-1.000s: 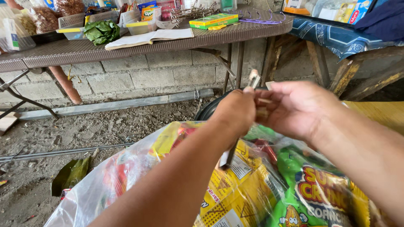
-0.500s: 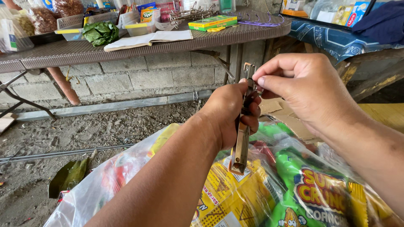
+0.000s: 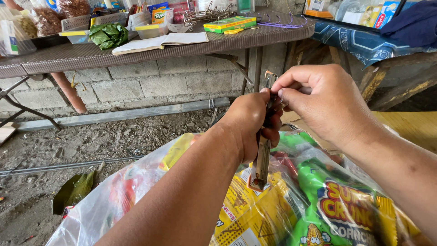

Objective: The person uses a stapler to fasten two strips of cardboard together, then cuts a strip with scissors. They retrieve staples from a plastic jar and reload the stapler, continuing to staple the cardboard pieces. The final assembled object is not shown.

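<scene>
Across the top of the view, a long brown folding table [image 3: 136, 52] against a grey block wall [image 3: 150, 82], loaded with an open white book [image 3: 159, 41], a flat green and yellow box [image 3: 230, 23], a crumpled green leaf bundle [image 3: 108, 34], clear plastic tubs [image 3: 150, 28] with yellow strips, and bags of brown snacks [image 3: 73, 7] at the far left. Below, filling the lower frame, a big clear plastic bag [image 3: 114, 200] stuffed with snack packets: yellow ones [image 3: 248, 214] in the middle with brown print, green ones [image 3: 337, 205] to the right bearing red and yellow lettering and a corn cob picture, red ones showing through on the left. At right, a blue patterned cloth [image 3: 359, 41] over a wooden bench. On the dirt floor at lower left, a fallen green leaf [image 3: 73, 191]. Above the bag, left hand [image 3: 252, 123] closed in a fist around a slim metal stapler [image 3: 261, 159], held upright, lower end just over a yellow packet. Beside it and touching, right hand [image 3: 323, 100], fingertips [image 3: 284, 93] pinched on the stapler's top end near a small bent metal piece [image 3: 270, 75].
</scene>
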